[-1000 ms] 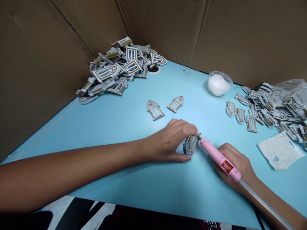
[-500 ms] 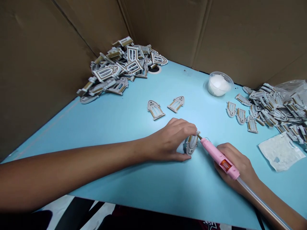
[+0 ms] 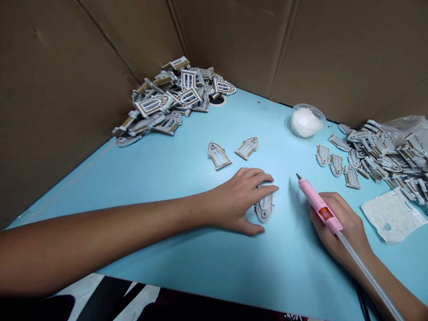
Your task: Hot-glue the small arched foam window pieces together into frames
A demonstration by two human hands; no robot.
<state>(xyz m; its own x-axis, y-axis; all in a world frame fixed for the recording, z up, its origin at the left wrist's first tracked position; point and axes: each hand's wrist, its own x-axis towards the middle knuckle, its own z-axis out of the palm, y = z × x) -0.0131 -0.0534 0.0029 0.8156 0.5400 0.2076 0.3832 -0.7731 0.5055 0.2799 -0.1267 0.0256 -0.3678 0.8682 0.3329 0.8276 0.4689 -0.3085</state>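
My left hand (image 3: 242,200) is spread over a small white arched window-shaped piece (image 3: 265,210), which lies flat on the blue table (image 3: 200,254). The fingers partly cover its upper end, and the thumb is apart from it. My right hand (image 3: 344,223) is wrapped around a pink glue gun (image 3: 319,203) with a clear glue stick (image 3: 364,269) sticking out of its back. The metal tip points up and left, clear of the piece. Two similar arched pieces, one on the left (image 3: 219,156) and one on the right (image 3: 246,148), lie beyond my left hand.
A heap of arched pieces (image 3: 160,104) rests against the cardboard wall (image 3: 234,40) at the back left. Another pile (image 3: 377,147) is at the right, beside a clear plastic bag (image 3: 408,127). A round tub of white material (image 3: 306,121) and a white sheet (image 3: 393,216) are nearby.
My left fingers have let go of the arched piece, which was held tilted and now lies flat. My right hand has drawn the glue gun's tip away from it, up and right.
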